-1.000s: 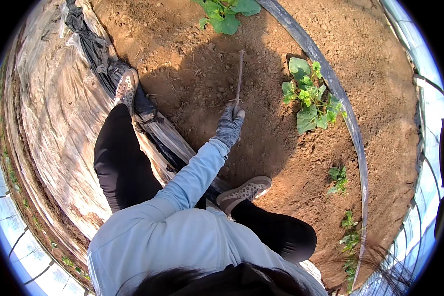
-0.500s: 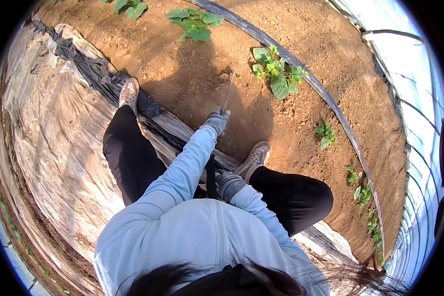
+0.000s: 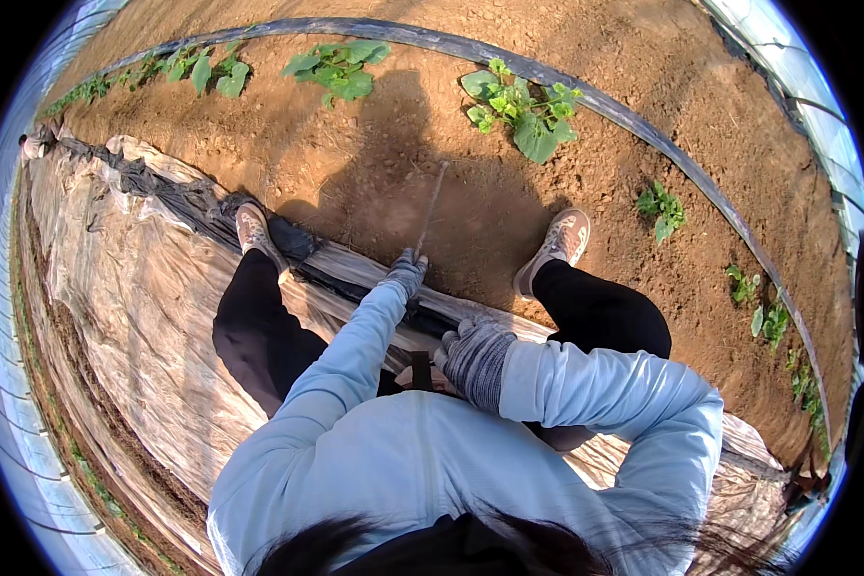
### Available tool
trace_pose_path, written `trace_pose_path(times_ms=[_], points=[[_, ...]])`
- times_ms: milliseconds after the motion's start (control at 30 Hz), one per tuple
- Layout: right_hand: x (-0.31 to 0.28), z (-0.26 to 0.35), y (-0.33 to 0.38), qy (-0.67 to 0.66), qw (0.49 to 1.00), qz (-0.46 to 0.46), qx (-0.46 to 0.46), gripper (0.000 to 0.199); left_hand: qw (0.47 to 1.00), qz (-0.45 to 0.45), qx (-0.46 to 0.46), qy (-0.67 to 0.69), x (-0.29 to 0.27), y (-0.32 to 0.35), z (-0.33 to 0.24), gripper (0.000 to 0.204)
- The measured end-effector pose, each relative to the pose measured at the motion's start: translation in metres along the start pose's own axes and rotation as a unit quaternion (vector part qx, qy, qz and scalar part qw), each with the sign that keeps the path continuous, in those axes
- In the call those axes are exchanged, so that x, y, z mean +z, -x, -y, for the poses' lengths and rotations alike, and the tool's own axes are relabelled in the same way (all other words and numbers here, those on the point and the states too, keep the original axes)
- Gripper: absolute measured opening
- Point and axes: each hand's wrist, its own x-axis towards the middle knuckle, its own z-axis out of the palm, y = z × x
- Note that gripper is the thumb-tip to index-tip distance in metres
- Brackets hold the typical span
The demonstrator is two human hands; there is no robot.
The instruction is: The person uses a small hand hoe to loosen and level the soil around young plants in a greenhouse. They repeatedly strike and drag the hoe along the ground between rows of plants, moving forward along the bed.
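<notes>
My left hand (image 3: 408,275), in a grey knit glove, is closed round a thin stick (image 3: 434,206). The stick points away from me over the bare brown soil (image 3: 374,182). In front of my waist, my right hand (image 3: 477,363) is curled, its elbow bent out to the side. The glove hides whatever its fingers may hold. Just left of it a black strap (image 3: 420,371) hangs at my middle. Beyond the stick's tip grow a leafy green plant (image 3: 528,110) and, farther left, another broad-leaved plant (image 3: 338,69).
A dark hose (image 3: 634,115) arcs behind the row of plants. Crumpled pale plastic sheeting (image 3: 134,288) with a black strip (image 3: 163,192) covers the ground near me. My shoes (image 3: 566,237) stand apart on the soil side. Translucent greenhouse walls (image 3: 29,461) curve at both sides.
My right foot has stepped forward and to the right. My right elbow has swung outward, and the right hand shows more fully. The stick stays in my left hand; the view has shifted.
</notes>
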Motion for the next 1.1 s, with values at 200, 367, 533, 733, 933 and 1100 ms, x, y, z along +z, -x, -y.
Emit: trace_pose_path(times_ms=[200, 367, 533, 733, 933, 1100], points=[[0.007, 0.009, 0.023, 0.131, 0.977, -0.167, 0.003, 0.038, 0.994, -0.086, 0.028, 0.066, -0.052, -0.061, 0.032, 0.042], [0.002, -0.005, 0.034, 0.145, 0.979, -0.139, 0.039, 0.040, 0.993, -0.080, 0.005, -0.086, -0.125, -0.122, -0.041, 0.052], [-0.005, -0.013, 0.034, 0.138, 0.982, -0.116, 0.049, 0.040, 0.979, -0.088, -0.063, -0.175, -0.151, -0.161, 0.003, 0.058], [0.003, -0.008, 0.025, 0.183, 0.976, -0.105, 0.043, 0.040, 0.986, -0.077, -0.080, -0.124, -0.132, -0.108, 0.057, 0.062], [0.008, 0.003, 0.020, 0.107, 0.982, -0.152, 0.041, 0.037, 0.990, -0.059, -0.107, -0.065, -0.146, -0.089, 0.057, 0.063], [0.010, 0.010, 0.017, 0.103, 0.980, -0.167, 0.033, 0.034, 0.990, -0.085, -0.081, -0.072, -0.145, -0.081, 0.056, 0.061]])
